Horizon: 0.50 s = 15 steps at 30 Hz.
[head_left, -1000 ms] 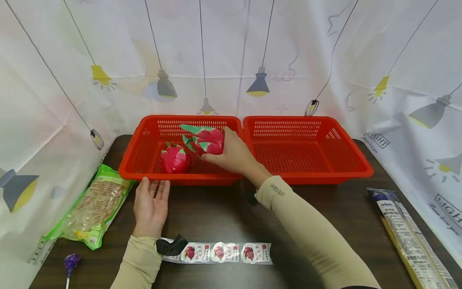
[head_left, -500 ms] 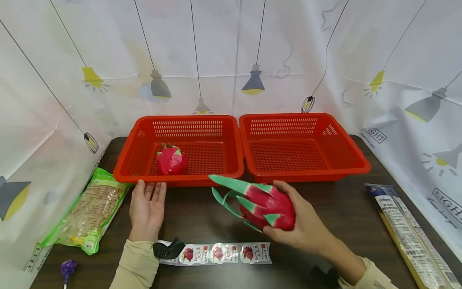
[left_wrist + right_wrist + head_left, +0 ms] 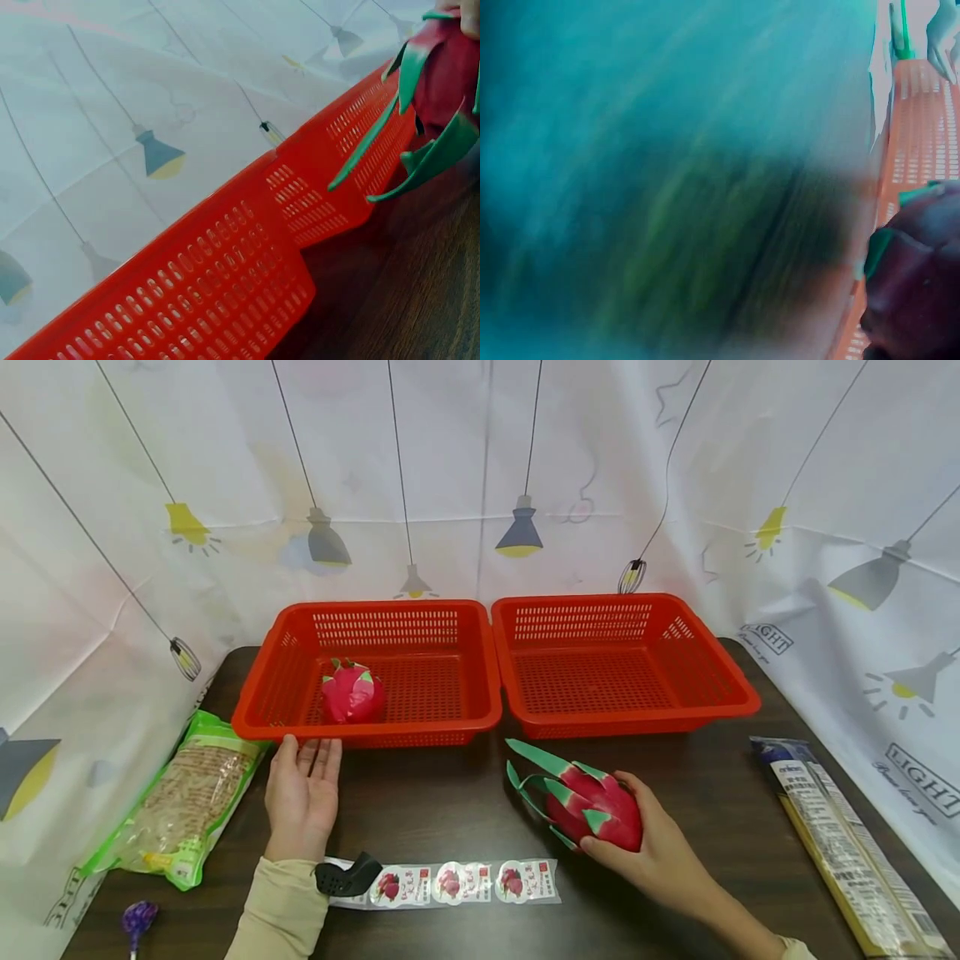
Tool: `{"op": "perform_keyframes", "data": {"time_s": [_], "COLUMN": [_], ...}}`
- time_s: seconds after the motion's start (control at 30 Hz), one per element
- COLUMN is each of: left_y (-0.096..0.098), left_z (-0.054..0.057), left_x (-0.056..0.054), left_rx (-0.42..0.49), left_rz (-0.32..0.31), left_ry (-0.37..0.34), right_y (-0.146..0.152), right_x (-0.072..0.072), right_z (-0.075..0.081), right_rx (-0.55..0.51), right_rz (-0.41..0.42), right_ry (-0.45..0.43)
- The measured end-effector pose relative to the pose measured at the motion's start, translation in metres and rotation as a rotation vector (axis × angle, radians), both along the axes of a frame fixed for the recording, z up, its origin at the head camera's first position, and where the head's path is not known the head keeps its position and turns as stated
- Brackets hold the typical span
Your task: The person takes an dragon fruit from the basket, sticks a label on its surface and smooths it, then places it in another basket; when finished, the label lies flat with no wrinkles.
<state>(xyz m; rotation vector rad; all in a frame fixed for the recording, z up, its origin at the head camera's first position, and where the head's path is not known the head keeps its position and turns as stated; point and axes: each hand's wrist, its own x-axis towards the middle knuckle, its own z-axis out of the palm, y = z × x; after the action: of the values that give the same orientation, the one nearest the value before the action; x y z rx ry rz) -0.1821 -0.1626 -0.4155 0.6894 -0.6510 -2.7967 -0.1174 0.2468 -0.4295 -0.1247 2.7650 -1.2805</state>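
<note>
My right hand (image 3: 660, 843) grips a dragon fruit (image 3: 603, 806) by its right end, in front of the right basket. Its long green leaf tips point to the left. In the left wrist view the same dragon fruit (image 3: 442, 82) shows at the top right; in the right wrist view its dark red side (image 3: 922, 277) is at the lower right. Palm up, my left hand (image 3: 303, 797) has its fingertips at the front rim of the left red basket (image 3: 375, 732); whether they touch it I cannot tell. A second dragon fruit (image 3: 354, 693) sits inside that basket.
Right of it stands another red basket (image 3: 637, 720). A strip of dragon fruit stickers (image 3: 450, 884) lies on the dark table (image 3: 420, 810). A green-edged food bag (image 3: 191, 793) and purple lollipop (image 3: 138, 917) are at left, a long packet (image 3: 847, 843) at right.
My right hand has lifted the dragon fruit out of the left basket and carried it toward me and to the right. The left hand has stayed by the basket's front rim.
</note>
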Motion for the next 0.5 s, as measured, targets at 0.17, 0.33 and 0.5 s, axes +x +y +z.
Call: {"op": "perform_keyframes", "data": {"time_s": [0.17, 0.33, 0.5], "left_y": [0.0006, 0.0013, 0.0091], "left_z": [0.0010, 0.0019, 0.0065], "left_x": [-0.0006, -0.0025, 0.0060], "left_rx": [-0.009, -0.009, -0.083], "left_rz": [-0.006, -0.001, -0.043], "left_ry": [-0.006, -0.011, -0.082], "right_y": [-0.0008, -0.0026, -0.0028], "right_x": [-0.0025, -0.0028, -0.0038], "right_z": [-0.0049, -0.0022, -0.0006], "right_rx": [0.026, 0.026, 0.018], "right_rz": [-0.027, -0.020, -0.015], "right_ry": [-0.037, -0.029, -0.045]}}
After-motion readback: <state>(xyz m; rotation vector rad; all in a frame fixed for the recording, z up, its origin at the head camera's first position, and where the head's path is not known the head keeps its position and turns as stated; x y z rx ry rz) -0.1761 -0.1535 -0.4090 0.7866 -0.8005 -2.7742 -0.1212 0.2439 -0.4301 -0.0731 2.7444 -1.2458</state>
